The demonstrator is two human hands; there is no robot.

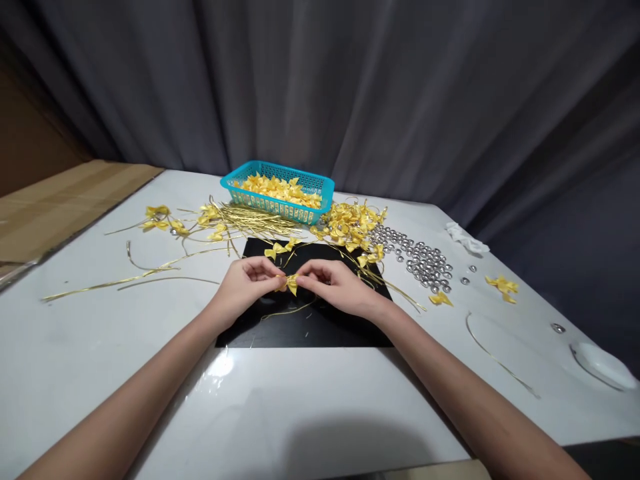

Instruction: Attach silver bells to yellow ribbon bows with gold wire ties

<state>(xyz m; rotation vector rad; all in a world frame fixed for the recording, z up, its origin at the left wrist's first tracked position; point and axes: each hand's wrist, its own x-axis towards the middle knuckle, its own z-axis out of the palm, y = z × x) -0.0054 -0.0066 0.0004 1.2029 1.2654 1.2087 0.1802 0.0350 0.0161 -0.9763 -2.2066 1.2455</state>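
Between my two hands, above a black mat [305, 328], is a small yellow ribbon bow [292, 284]. My left hand [251, 283] pinches its left side between thumb and fingertips. The right side is pinched by my right hand [334, 283]. A thin gold cord [290, 311] trails below the bow over the mat. Just beyond my fingers, another yellow bow [275, 251] lies at the mat's far edge. The middle of the held bow is partly covered by my fingertips.
A blue basket [327, 193] of yellow bows stands at the back, with gold cords [255, 220] before it. Right of it are piled bows [350, 223] and silver beads [425, 262]. White tissue [466, 239] and a white dish [603, 365] lie farther right.
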